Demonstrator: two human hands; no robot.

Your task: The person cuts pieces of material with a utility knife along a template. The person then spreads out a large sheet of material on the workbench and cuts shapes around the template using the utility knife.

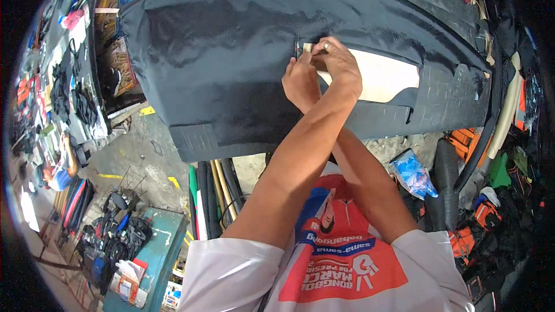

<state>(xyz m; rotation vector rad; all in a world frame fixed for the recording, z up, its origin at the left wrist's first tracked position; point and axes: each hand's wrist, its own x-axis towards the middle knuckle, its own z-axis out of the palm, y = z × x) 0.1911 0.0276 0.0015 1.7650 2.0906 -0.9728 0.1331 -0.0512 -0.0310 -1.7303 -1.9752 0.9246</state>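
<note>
My forearms cross over a broad sheet of black fabric [231,75] on the table. My left hand [341,63], reaching over to the right side with a ring on one finger, has its fingers bent into a pinch at the fabric. Just left of it, my right hand [302,84] is also closed, its fingertips pressed together. Between the two sets of fingertips a small cream-coloured piece [307,48] shows, partly covered; which hand grips it is hard to tell. Beside my left hand lies a flat cream pattern piece [387,75] with a curved edge, partly under my wrist.
Rolled material [442,173] and a blue-and-white plastic bag [413,174] stand near me on the right, by orange and black cloth heaps. At lower left is a teal bench [156,248] with bags on it. Long rolls [217,190] stand below the table edge.
</note>
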